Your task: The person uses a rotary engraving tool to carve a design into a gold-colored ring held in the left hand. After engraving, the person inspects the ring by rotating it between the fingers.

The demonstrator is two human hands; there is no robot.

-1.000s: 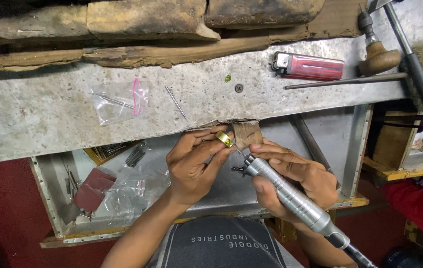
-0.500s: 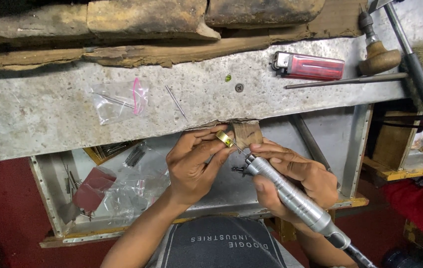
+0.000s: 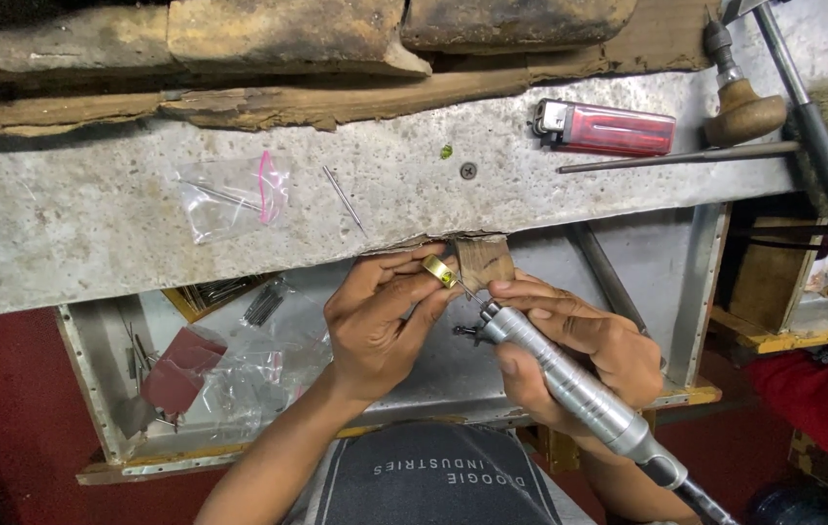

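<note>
My left hand pinches a small gold ring between thumb and fingers, held against a little wooden peg that juts from the bench edge. My right hand grips a silver rotary handpiece like a pen. Its thin bit touches the ring from the right. The handpiece's cable runs off toward the lower right.
On the grey bench top lie a small clear plastic bag, a thin needle, a red lighter, a wooden-handled tool and a long metal rod. Below is an open metal drawer with plastic bags and a dark red piece.
</note>
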